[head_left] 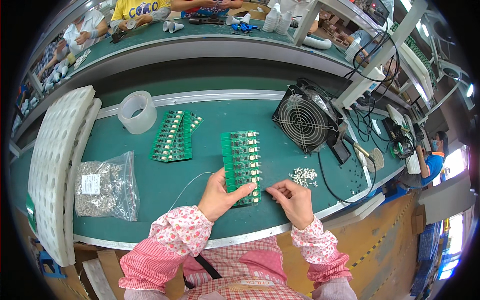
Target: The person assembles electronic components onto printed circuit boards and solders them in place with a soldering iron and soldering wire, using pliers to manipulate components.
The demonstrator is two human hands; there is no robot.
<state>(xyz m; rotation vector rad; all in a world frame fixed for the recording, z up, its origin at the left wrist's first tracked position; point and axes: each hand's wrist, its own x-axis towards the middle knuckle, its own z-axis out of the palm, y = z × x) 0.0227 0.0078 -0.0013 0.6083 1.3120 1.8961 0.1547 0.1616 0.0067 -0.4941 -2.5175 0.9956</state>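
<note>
A green circuit board panel (241,165) with rows of small parts and pins along its right edge stands tilted over the bench. My left hand (220,195) grips its lower left part, thumb across the front. Just right of the panel's lower edge is my right hand (291,200), its thumb and index finger pinched together; whatever they hold is too small to make out. Beyond that hand lies a loose heap of small white connectors (303,176). More green circuit board panels (173,136) rest stacked, partly overlapping, to the left.
A fan (306,117) stands at the back right, beside a soldering iron (358,146) with its black cable. On the left are a roll of clear tape (137,112), a bag of small parts (107,188) and white foam trays (59,165). People work across the bench.
</note>
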